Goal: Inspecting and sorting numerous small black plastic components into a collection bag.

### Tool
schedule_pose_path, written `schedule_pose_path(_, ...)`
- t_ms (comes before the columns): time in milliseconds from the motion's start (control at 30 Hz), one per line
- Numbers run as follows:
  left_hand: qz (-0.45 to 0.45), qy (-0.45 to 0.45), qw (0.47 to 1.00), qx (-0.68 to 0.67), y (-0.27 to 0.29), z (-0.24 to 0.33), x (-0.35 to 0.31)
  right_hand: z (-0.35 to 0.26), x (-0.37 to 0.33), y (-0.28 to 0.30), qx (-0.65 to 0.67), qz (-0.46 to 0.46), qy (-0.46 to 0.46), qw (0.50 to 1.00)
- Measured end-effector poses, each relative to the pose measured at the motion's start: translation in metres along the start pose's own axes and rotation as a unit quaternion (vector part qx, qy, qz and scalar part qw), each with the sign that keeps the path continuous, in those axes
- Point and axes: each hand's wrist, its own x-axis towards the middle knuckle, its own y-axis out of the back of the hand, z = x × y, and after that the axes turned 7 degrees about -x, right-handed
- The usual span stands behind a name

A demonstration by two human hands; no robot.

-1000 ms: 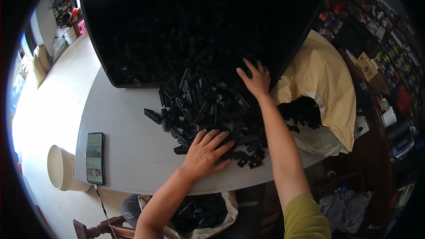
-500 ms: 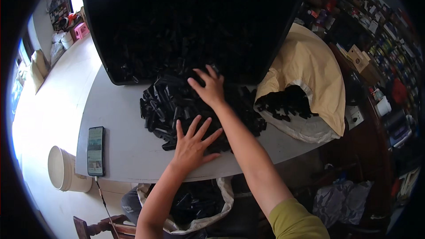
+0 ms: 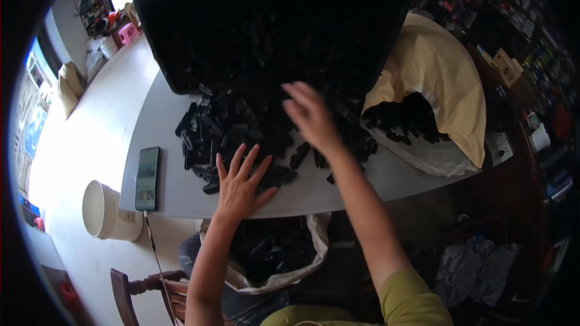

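A loose pile of small black plastic-looking pieces (image 3: 208, 124) lies on the grey table (image 3: 163, 108); their exact kind is too dark to make out. My left hand (image 3: 239, 190) rests at the pile's near edge, fingers spread, touching the pieces. Over the right part of the pile is my right hand (image 3: 311, 118), a little blurred, its fingers stretched out and nothing held in it. Behind the pile a large black bin (image 3: 148, 30) faces me with its open side, more black pieces inside it.
At the right lies a tan sack (image 3: 453, 78) with black pieces at its mouth. Below the table edge a white sack (image 3: 320, 238) holds more. A phone (image 3: 148, 178) with a cable lies at the left, near a cream bucket (image 3: 103, 211) and a wooden chair (image 3: 124, 293).
My right hand has moved right, away from the left one, and bare table now shows between some pieces. My left hand has slid slightly left. The whole view has shifted.
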Motion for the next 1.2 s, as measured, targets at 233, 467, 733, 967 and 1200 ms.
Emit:
schedule_pose_path(233, -0.074, -0.025, 0.997, -0.024, 0.001, 0.014, 0.014, 0.059, -0.131, 0.078, -0.291, -0.06, -0.172, 0.939)
schedule_pose_path(467, -0.078, -0.012, 0.997, -0.019, 0.001, 0.014, 0.002, 0.005, -0.107, 0.005, -0.329, -0.062, -0.191, 0.923)
schedule_pose_path(733, 0.063, -0.012, 0.989, -0.134, 0.001, 0.022, -0.021, 0.002, -0.12, 0.039, -0.109, 0.057, -0.074, 0.99)
schedule_pose_path(967, 0.101, -0.013, 0.986, -0.133, -0.007, 0.03, -0.018, -0.028, -0.144, 0.043, -0.051, -0.081, 0.003, 0.995)
schedule_pose_path(1200, 0.146, -0.001, 0.98, -0.135, -0.009, 0.025, -0.017, -0.031, -0.131, 0.033, -0.153, -0.139, 0.059, 0.977)
